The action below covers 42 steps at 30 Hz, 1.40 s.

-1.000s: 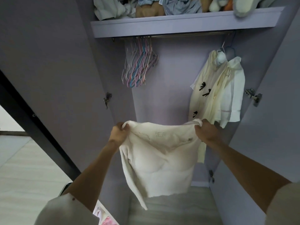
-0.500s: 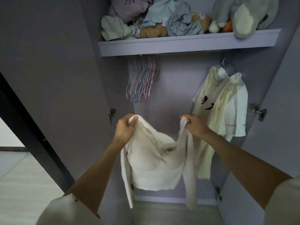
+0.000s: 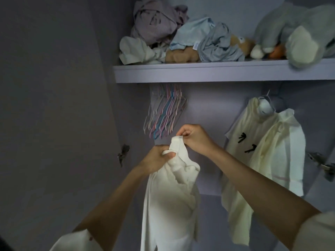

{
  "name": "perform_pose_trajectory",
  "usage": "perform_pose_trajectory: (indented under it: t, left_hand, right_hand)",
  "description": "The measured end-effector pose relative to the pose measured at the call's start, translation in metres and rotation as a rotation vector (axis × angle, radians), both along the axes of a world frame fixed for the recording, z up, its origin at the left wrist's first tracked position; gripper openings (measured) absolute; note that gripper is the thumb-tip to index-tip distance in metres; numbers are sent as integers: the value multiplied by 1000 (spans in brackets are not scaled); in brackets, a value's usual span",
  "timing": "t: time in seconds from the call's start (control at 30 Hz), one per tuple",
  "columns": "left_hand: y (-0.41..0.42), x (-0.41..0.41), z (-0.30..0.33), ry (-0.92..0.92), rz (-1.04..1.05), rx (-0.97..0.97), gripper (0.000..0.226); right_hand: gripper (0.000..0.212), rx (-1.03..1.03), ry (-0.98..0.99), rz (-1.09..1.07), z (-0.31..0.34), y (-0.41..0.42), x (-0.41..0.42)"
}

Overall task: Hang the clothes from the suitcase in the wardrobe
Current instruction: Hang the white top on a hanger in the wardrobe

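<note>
A white garment [image 3: 170, 201] hangs bunched in front of the open lilac wardrobe. My left hand [image 3: 156, 159] grips its gathered top from the left. Just above and to the right, my right hand [image 3: 194, 137] pinches the top edge of the same garment. A bundle of empty pastel hangers [image 3: 164, 116] hangs under the shelf, just above and left of my hands. Two cream garments [image 3: 264, 151] hang at the right of the wardrobe. The suitcase is out of view.
The lilac shelf [image 3: 217, 71] above carries crumpled clothes [image 3: 181, 35] and soft toys [image 3: 297, 35]. The open left door [image 3: 54, 105] stands close on the left, with a hinge [image 3: 123, 153] on its edge. Another hinge [image 3: 321, 163] sits at the right.
My hands have come together, gathering the spread garment into a bunch held higher up near the hangers. The view has tilted upward, showing more of the shelf.
</note>
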<state>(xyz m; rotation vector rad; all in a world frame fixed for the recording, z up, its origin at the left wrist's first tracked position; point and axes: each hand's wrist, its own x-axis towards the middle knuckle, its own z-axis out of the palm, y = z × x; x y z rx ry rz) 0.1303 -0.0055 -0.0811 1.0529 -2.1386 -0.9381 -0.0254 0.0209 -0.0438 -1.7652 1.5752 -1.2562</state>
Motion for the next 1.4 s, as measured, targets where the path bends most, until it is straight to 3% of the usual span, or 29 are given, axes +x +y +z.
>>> perform_pose_trajectory:
  t: [0.13,0.27,0.43,0.5,0.7,0.83,1.13,1.4]
  left_hand:
    - [-39,-7,-8,69,206,-54,20]
    - [-67,-10,-19,130,346,-21,56]
    - [-92,-9,-27,145,456,40,19]
    - [-103,-3,-30,154,504,44,14]
    - [-123,11,-35,135,569,42,19]
    - [-128,15,-36,134,532,51,16]
    - [-129,-1,-44,194,446,138,11]
    - [-111,-22,-56,365,386,328,16]
  right_hand:
    - [19,113,-136,137,-3,-41,-29]
    - [13,207,-171,32,-32,-92,-51]
    - [28,274,-214,-150,-59,-163,-45]
    - [32,294,-251,-178,-60,-187,-36]
    - [30,297,-223,-263,-63,-223,-20]
    - [42,219,-215,-336,-70,-224,-18]
    - [34,50,-227,-508,-47,-203,-51]
    - [21,221,-250,-434,-115,-142,-70]
